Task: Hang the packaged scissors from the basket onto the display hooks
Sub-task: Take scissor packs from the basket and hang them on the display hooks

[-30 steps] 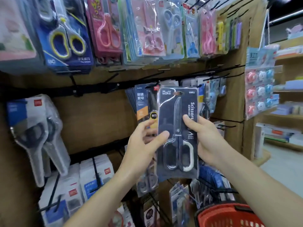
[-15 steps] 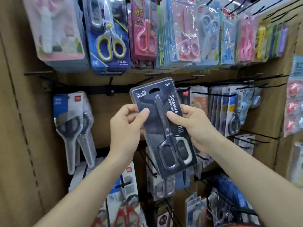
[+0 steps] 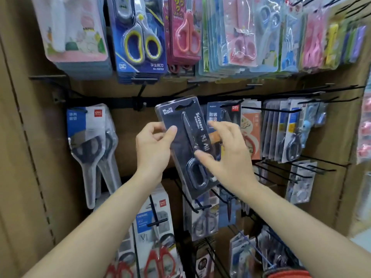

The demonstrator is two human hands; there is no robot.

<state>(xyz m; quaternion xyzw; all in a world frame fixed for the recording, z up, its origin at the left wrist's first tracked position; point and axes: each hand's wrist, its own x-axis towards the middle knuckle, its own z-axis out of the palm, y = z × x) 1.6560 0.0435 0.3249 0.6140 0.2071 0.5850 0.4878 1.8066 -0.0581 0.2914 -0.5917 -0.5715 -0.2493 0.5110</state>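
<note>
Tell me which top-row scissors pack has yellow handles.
The blue pack, second from the left: its scissors have yellow-lined handles, while the magenta pack beside it holds pink ones.

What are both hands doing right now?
Left hand: grips the black scissors pack by its left edge.
Right hand: open, blurred, fingers spread over the pack; contact unclear.

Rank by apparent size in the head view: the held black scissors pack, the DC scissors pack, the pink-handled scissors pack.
1-2. Black scissors pack and DC scissors pack: about alike; the black one is nearer, the DC one cut off by the frame.
3. Pink-handled scissors pack: clearly narrower.
</note>
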